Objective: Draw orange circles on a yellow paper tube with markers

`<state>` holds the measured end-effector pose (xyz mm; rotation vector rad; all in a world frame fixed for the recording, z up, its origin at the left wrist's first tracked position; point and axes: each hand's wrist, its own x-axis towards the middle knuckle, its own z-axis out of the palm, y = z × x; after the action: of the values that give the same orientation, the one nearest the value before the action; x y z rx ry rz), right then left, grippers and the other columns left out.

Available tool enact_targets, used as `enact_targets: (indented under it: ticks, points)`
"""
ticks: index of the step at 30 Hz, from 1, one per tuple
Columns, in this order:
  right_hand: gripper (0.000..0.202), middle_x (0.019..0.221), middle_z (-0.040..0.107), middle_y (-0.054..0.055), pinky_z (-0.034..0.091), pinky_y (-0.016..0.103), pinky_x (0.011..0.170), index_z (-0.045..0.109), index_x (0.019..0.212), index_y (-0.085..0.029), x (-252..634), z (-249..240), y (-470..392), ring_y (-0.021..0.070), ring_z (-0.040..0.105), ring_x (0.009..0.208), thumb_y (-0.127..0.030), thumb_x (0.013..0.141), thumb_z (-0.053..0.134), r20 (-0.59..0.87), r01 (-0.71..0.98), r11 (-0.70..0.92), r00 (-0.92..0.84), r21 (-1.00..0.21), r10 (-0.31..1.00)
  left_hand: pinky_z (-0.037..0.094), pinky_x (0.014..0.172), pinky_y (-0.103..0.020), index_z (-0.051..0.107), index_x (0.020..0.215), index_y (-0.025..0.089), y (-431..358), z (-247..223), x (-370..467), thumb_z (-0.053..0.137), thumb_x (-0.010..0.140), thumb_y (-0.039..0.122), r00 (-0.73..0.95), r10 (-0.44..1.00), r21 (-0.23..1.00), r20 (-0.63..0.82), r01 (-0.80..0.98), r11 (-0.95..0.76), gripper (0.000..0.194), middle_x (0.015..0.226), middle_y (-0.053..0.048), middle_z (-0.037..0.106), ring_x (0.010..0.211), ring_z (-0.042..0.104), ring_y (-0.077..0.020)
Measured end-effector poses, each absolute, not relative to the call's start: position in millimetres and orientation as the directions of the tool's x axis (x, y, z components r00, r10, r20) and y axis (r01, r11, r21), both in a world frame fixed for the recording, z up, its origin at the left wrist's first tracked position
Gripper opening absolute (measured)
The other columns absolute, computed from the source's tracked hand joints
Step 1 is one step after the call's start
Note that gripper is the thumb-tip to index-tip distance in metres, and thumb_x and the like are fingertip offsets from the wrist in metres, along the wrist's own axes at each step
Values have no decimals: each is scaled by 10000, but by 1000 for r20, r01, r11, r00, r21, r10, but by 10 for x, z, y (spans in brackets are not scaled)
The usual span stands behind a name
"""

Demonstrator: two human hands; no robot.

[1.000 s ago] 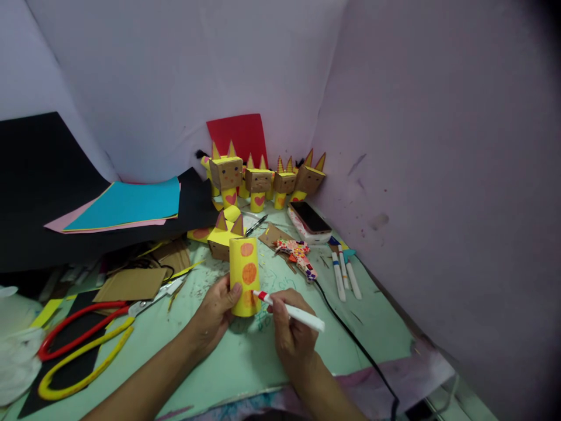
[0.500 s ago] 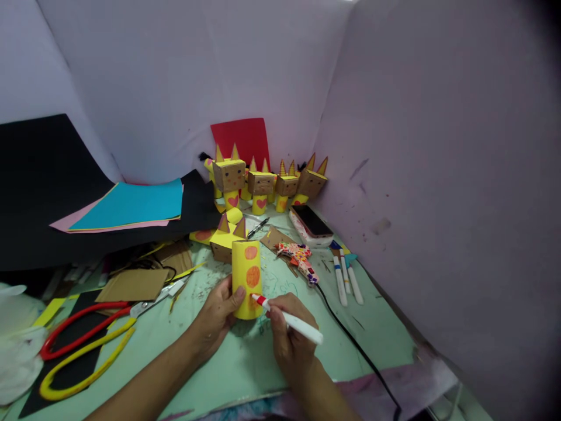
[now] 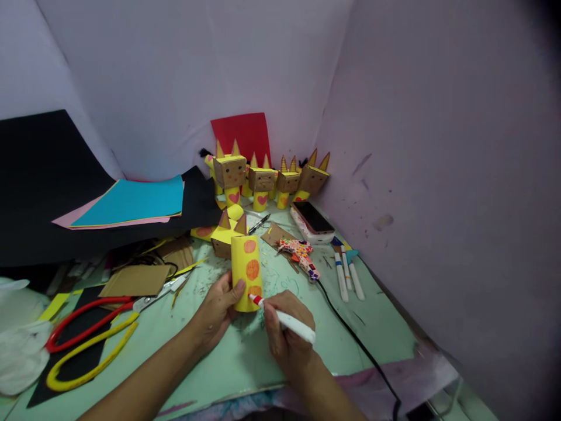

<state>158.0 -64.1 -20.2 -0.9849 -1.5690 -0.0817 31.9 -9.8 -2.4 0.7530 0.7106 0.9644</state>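
Just below centre frame, the yellow tube (image 3: 245, 275) points up, long axis near vertical; the left hand (image 3: 220, 311) pinches its lower left side; the right hand (image 3: 287, 345), reaching from lower right, pinches the white marker (image 3: 294, 325), tip aimed upper left.

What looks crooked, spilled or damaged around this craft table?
The rightmost cardboard head in the back row leans sideways, unlike the straighter head beside it. The right wall is smudged, and the table has green scribbles. I see no spill, and the yellow tube in the left hand looks intact.
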Motion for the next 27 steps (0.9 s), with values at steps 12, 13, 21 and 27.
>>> enact_targets:
  ticks: [12, 13, 21, 27]
  points:
    - [161, 578, 541, -4, 367, 239, 501, 537, 743, -181, 1592, -227, -649, 120, 480, 519, -56, 828, 481, 817, 579, 625, 132, -524, 562, 509, 618, -252, 574, 995, 128, -80, -21, 297, 774, 641, 306, 406, 889, 815, -213, -428, 390, 443, 816, -65, 708, 704, 648, -179]
    - [163, 575, 538, -6, 363, 236, 498, 535, 738, -181, 1594, -229, -647, 117, 477, 515, -59, 830, 479, 812, 573, 623, 137, -533, 568, 514, 625, -252, 574, 997, 127, -78, -21, 296, 772, 644, 309, 408, 887, 816, -215, -424, 392, 444, 804, -60, 707, 693, 646, -174]
    - [158, 614, 552, -2, 400, 217, 504, 546, 762, -183, 1635, -281, -628, 116, 522, 540, -77, 848, 468, 772, 540, 585, 218, -605, 597, 528, 644, -248, 603, 949, 129, -61, -62, 280, 751, 669, 310, 402, 888, 810, -222, -431, 398, 364, 782, -53, 701, 674, 640, -157]
    - [168, 622, 562, -3, 414, 210, 511, 548, 746, -182, 1643, -282, -614, 115, 544, 557, -85, 858, 469, 764, 540, 566, 261, -622, 590, 525, 637, -226, 606, 960, 123, -71, -30, 266, 746, 681, 287, 418, 884, 815, -207, -426, 392, 353, 791, -47, 694, 697, 631, -146]
